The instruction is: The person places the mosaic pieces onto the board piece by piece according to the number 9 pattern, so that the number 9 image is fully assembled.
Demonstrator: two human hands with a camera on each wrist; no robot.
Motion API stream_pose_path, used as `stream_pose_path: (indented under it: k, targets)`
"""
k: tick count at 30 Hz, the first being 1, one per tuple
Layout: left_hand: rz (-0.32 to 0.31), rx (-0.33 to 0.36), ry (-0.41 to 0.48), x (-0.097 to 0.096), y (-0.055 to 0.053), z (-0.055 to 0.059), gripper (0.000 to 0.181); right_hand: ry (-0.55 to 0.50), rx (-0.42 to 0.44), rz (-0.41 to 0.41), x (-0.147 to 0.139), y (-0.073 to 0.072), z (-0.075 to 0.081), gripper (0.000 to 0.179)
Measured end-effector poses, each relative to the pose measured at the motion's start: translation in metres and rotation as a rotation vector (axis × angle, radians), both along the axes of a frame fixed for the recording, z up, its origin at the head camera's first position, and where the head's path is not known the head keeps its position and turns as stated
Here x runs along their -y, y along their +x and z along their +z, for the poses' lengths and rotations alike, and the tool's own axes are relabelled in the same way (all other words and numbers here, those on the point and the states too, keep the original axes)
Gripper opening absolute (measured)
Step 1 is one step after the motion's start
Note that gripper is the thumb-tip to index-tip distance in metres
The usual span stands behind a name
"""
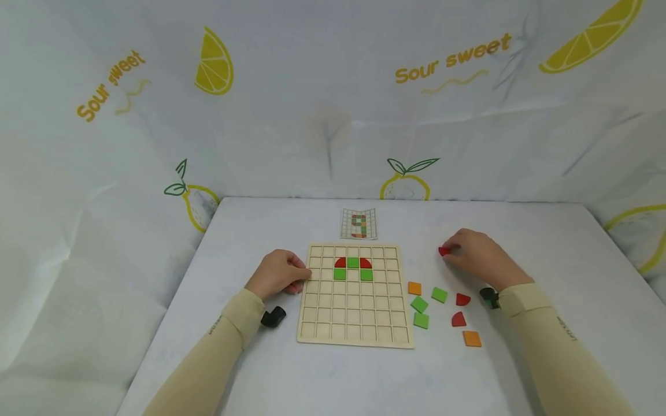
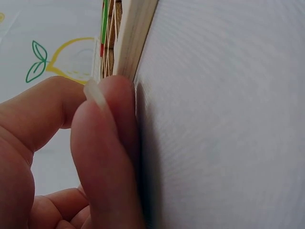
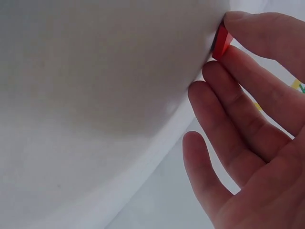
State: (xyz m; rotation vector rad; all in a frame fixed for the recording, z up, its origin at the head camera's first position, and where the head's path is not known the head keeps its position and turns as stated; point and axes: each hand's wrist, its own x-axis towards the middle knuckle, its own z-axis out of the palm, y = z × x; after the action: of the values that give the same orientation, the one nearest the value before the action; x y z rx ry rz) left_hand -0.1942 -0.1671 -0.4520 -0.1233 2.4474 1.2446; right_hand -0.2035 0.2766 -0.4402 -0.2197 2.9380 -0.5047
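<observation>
A wooden grid board (image 1: 353, 315) lies flat on the table. Red quarter-circle tiles (image 1: 340, 263) and green square tiles (image 1: 340, 274) form a small arch in its upper rows. At the board's left edge, my left hand (image 1: 278, 273) holds the rim with thumb and forefinger; close up, the fingertips (image 2: 119, 90) meet the board's side (image 2: 138, 38). Right of the board, my right hand (image 1: 476, 257) pinches a red quarter-circle tile (image 1: 443, 251) between thumb and forefinger. In the right wrist view this red tile (image 3: 222, 42) shows edge-on, close against the white tabletop.
Loose beside the board are several tiles: orange squares (image 1: 472, 338), green squares (image 1: 439, 294) and red quarter-circles (image 1: 458, 319). Behind the board sits a printed pattern card (image 1: 358, 224) with a coloured grid figure. A lemon-printed white cloth (image 1: 291, 115) hangs behind the table.
</observation>
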Motion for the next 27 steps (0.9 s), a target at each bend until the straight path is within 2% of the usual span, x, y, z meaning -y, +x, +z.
stream_pose_path:
  k: [7,15,27]
  targets:
    - [-0.006,0.002,0.001,0.001,0.0,0.001,0.015,-0.007,0.017,0.044,0.022,0.003,0.005,0.028]
    - [-0.01,0.004,-0.014,0.0,-0.001,0.001,0.016,-0.006,0.005,0.086,0.073,0.012,0.016,0.025]
    - [-0.018,0.023,-0.026,0.002,-0.004,0.002,0.016,-0.022,-0.124,0.26,0.154,0.027,0.021,0.019]
